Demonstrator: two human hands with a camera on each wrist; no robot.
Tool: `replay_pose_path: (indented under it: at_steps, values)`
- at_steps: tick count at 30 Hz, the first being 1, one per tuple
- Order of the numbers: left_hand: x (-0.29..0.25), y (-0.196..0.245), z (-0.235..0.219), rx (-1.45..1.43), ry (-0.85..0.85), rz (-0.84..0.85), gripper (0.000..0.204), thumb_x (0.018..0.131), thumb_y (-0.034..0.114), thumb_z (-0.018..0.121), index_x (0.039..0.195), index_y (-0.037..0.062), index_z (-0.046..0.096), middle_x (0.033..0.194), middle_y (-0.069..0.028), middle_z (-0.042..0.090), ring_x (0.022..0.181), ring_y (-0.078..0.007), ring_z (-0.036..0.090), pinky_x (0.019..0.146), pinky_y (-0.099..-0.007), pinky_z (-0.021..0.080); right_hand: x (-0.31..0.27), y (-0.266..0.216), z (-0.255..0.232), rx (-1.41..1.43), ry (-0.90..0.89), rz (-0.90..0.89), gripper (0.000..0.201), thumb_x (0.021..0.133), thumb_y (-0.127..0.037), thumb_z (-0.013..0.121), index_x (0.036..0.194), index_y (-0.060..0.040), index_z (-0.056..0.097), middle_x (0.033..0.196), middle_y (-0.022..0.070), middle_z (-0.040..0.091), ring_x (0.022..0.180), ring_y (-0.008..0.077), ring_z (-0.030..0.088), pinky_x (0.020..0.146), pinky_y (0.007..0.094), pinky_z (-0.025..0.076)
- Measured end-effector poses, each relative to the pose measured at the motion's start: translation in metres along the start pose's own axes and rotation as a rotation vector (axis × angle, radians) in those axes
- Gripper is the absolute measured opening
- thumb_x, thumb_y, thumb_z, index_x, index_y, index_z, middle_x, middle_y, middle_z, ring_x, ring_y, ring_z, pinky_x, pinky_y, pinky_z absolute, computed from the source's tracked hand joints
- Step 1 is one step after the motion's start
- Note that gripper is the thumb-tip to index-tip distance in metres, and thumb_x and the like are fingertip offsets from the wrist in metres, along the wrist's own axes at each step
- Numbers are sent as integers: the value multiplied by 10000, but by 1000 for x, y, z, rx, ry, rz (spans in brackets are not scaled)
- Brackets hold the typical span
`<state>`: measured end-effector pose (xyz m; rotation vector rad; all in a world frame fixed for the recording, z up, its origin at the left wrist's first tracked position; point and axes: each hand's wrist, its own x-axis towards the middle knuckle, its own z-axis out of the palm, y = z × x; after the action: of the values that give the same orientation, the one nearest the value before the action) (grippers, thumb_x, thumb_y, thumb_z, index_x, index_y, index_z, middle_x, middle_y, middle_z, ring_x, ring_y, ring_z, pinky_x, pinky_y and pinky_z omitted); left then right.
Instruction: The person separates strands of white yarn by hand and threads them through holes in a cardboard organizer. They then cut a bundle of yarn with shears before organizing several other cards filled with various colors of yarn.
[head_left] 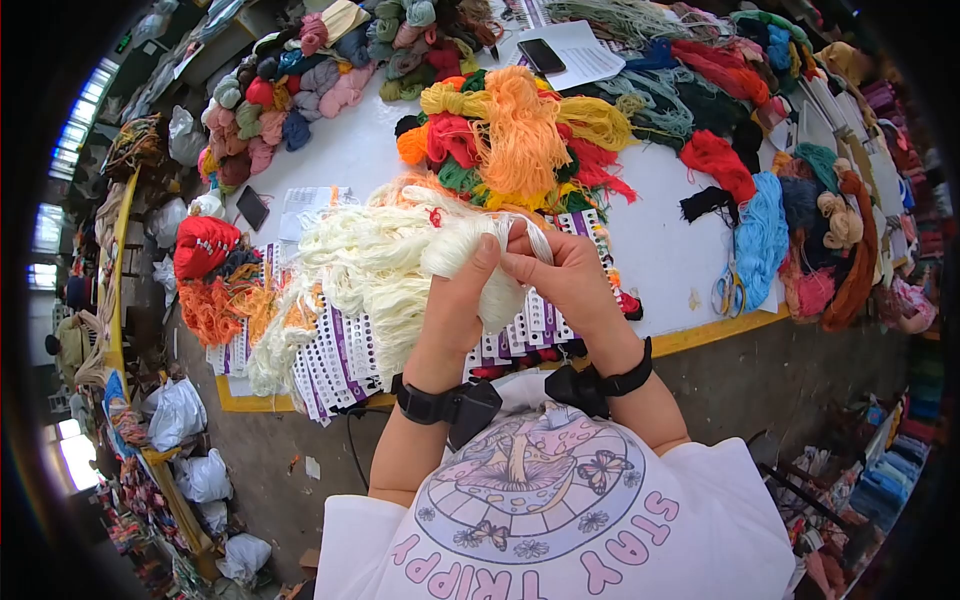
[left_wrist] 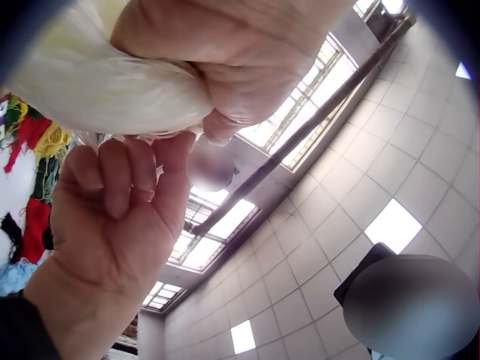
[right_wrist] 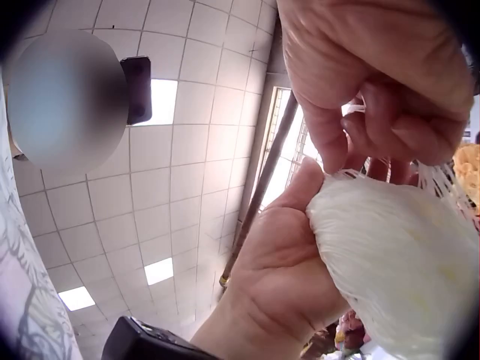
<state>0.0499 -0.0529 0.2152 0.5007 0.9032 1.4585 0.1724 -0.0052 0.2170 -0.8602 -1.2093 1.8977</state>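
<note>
A white skein of thread point(head_left: 455, 248) is draped over the left hand point(head_left: 463, 290), whose fingers grip it from beneath with the thumb on top. The right hand point(head_left: 570, 275) pinches a few white strands at the skein's right side, thumb against curled fingers. In the left wrist view the right hand point(left_wrist: 112, 217) has its fingertips close to the left thumb, under the bulging skein point(left_wrist: 112, 90). The right wrist view shows loose strands running from the skein point(right_wrist: 390, 247) to the right hand point(right_wrist: 382, 82).
A larger heap of white yarn point(head_left: 370, 260) lies left of the hands over punched thread cards point(head_left: 335, 355). Orange, yellow and red skeins point(head_left: 520, 130) are piled beyond. Scissors point(head_left: 729, 291) lie by blue yarn point(head_left: 762, 230) at the right; phones point(head_left: 541, 56) rest on the table.
</note>
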Motion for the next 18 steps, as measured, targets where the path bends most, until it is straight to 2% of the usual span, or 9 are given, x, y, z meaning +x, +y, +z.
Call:
replay_pose_path:
  at_steps: [2,5,8,11,14,18]
  values:
    - [-1,2,1,-1,26,2,372,849,278,545,1078,-14,520,971,-89,578,845,-165,575,701,-293,486,1,6,-4,-43,18,3,133,759,-61,633,855,31,629,863,44,614,674,80,553,619,210,465]
    - [-2,3,0,-52,40,7,346,842,247,557,1064,-16,525,949,-86,583,817,-162,580,680,-288,491,-2,-6,-2,115,43,69,140,764,-70,636,856,35,634,893,56,619,677,71,547,607,202,455]
    - [-1,4,-3,-102,35,-9,316,826,211,577,1042,-16,534,942,-85,586,806,-161,583,668,-284,493,-2,-3,-7,144,1,82,149,768,-79,637,867,32,634,902,60,621,674,62,540,585,192,445]
    - [0,1,-5,-61,16,-19,291,812,171,594,1028,-14,535,941,-89,589,812,-164,586,665,-287,496,-3,-5,-3,25,28,12,149,773,-83,633,871,29,636,922,69,621,668,62,536,575,185,439]
    - [0,2,-4,-22,18,-18,271,807,136,596,1025,-12,531,945,-90,590,816,-166,586,666,-291,498,-5,-6,-1,-2,26,-39,148,787,-114,626,869,9,638,839,31,617,591,38,493,507,165,395]
    - [1,3,0,-75,82,29,249,808,112,591,1019,-6,531,937,-82,591,812,-165,585,665,-298,500,-2,4,-9,92,33,33,150,810,-161,606,865,-25,636,705,-34,564,496,11,400,436,151,305]
